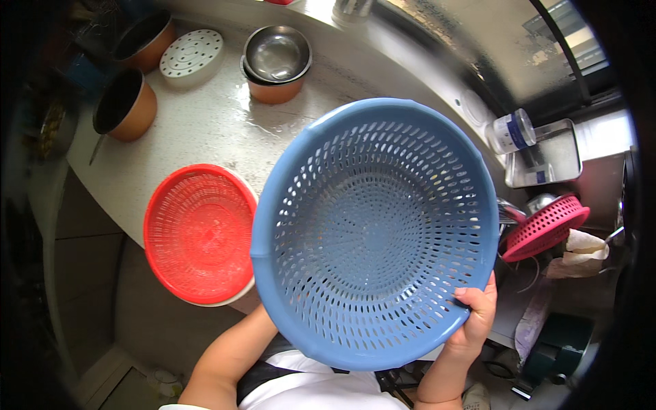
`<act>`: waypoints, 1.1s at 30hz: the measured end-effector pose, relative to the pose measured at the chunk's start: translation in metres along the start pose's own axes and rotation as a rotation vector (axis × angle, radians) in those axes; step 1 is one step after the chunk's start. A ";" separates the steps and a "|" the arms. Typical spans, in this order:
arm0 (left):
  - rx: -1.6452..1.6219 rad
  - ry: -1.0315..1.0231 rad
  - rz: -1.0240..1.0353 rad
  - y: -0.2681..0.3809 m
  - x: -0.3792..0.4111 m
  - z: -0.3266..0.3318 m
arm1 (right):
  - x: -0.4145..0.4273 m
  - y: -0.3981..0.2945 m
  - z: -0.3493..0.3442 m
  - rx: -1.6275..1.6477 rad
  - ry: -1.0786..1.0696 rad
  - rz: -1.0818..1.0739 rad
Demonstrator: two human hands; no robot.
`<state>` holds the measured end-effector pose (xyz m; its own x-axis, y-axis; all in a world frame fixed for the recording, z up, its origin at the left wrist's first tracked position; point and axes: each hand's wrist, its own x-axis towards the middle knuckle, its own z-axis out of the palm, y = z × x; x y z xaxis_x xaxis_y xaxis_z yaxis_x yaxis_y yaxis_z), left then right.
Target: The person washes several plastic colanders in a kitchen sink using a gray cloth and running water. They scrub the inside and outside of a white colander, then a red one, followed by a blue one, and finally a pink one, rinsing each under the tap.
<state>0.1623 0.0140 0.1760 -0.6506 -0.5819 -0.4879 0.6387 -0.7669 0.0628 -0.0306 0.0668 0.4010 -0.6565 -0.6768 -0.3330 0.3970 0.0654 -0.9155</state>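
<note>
A large blue plastic colander (369,241) fills the middle of the head view, its open side tipped up towards me. My right hand (479,307) grips its lower right rim, the thumb over the inside. My left forearm reaches up behind the colander, which hides the left hand. Just to the left, a red plastic strainer basket (205,241) sits at the counter's front edge, with a pale rim showing beneath it. The blue rim overlaps the red one in view; I cannot tell if they touch.
Bronze-coloured pots (136,115), a white perforated steamer plate (192,54) and a steel bowl (278,54) on another pot stand on the counter (205,125). Rightward are a clear plastic tub (510,132), a metal tray (561,148), a pink colander (546,228) and a cloth (579,253).
</note>
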 end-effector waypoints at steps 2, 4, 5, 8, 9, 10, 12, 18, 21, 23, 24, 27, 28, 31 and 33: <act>0.026 0.074 0.025 0.013 0.000 -0.011 | 0.000 -0.002 0.018 0.004 -0.081 0.005; 0.043 0.153 0.050 0.019 -0.001 -0.027 | -0.001 -0.003 0.029 -0.005 -0.118 0.034; 0.056 0.203 0.076 0.027 -0.003 -0.036 | -0.002 -0.003 0.034 -0.011 -0.135 0.047; 0.088 0.359 0.164 0.049 -0.012 -0.068 | -0.005 -0.001 0.050 -0.013 -0.164 0.127; 0.100 0.405 0.198 0.057 -0.018 -0.078 | -0.005 0.001 0.054 -0.004 -0.182 0.153; 0.110 0.444 0.218 0.062 -0.020 -0.086 | -0.006 0.001 0.056 -0.009 -0.201 0.156; 0.126 0.506 0.245 0.070 -0.025 -0.100 | -0.008 0.001 0.062 -0.012 -0.217 0.156; 0.156 0.624 0.298 0.084 -0.039 -0.130 | -0.016 0.001 0.075 -0.029 -0.244 0.175; 0.161 0.656 0.308 0.088 -0.043 -0.139 | -0.018 0.004 0.075 -0.025 -0.258 0.192; 0.160 0.671 0.313 0.089 -0.045 -0.143 | -0.018 0.008 0.077 -0.025 -0.286 0.201; 0.162 0.675 0.316 0.090 -0.044 -0.145 | -0.019 0.011 0.079 -0.027 -0.306 0.201; 0.159 0.673 0.300 0.089 -0.042 -0.144 | -0.018 0.023 0.088 -0.010 -0.345 0.178; 0.169 0.681 0.298 0.091 -0.042 -0.148 | -0.015 0.029 0.089 0.024 -0.360 0.216; 0.180 0.707 0.292 0.089 -0.045 -0.151 | -0.010 0.042 0.094 0.077 -0.384 0.306; 0.183 0.716 0.295 0.090 -0.046 -0.151 | -0.008 0.046 0.098 0.077 -0.383 0.371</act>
<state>0.3118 0.0124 0.0730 -0.0035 -0.5005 -0.8657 0.6253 -0.6767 0.3887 0.0562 0.0033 0.3837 -0.1880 -0.8382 -0.5119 0.6130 0.3071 -0.7280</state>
